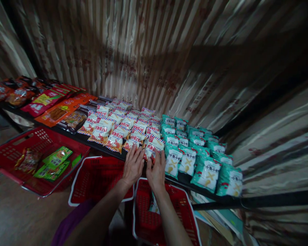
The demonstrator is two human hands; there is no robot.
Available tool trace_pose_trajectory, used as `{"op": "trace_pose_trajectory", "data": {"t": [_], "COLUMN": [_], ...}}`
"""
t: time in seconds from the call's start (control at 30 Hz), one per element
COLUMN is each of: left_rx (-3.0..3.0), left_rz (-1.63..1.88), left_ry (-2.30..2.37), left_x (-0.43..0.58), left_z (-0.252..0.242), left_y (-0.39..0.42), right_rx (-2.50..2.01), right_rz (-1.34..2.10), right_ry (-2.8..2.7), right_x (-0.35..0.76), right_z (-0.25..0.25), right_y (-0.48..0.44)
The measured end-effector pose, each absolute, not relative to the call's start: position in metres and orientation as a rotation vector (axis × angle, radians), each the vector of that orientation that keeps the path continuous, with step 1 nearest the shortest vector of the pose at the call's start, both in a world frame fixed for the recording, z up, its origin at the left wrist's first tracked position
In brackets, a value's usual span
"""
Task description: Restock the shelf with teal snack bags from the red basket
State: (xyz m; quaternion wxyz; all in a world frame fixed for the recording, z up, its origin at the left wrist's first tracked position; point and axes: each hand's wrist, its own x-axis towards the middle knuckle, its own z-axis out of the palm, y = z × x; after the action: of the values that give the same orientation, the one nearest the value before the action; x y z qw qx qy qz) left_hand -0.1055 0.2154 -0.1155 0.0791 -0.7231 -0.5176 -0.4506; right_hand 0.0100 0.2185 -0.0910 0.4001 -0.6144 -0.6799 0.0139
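Observation:
On the front row of a dark shelf, white snack bags with red print and striped edges stand close together. My left hand (133, 164) lies with its fingers stretched out against the lower front of one white bag (135, 136). Just beside it, my right hand (156, 172) has its thumb and fingers about the bottom of the neighbouring white snack bag (154, 146). The fingers cover that bag's lower part. Close by on the right stand teal-and-white snack bags (187, 160) in several rows.
Below the shelf edge (92, 142) are a red basket (100, 177), another red basket (146, 194) holding a teal bag, and a wider red basket (5, 153) with green packets (55, 162). Orange packs (55, 114) and dark packs lie left. A striped curtain (143, 51) hangs behind.

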Motion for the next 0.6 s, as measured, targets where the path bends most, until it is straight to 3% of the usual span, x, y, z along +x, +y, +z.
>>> {"op": "trace_pose_trajectory", "data": {"t": [0.23, 0.6], "left_rx": [-2.224, -2.098], "left_rz": [-1.213, -1.299], "left_ry": [-1.611, -1.690], "left_x": [-0.100, -0.095], "left_z": [-0.127, -0.132], "left_y": [0.222, 0.226], "right_rx": [-1.557, -1.550], "right_rz": [0.017, -0.087], "right_ry": [-1.731, -1.781], "right_x": [0.010, 0.012], "right_z": [-0.098, -0.103], "right_y": [0.223, 0.234]}}
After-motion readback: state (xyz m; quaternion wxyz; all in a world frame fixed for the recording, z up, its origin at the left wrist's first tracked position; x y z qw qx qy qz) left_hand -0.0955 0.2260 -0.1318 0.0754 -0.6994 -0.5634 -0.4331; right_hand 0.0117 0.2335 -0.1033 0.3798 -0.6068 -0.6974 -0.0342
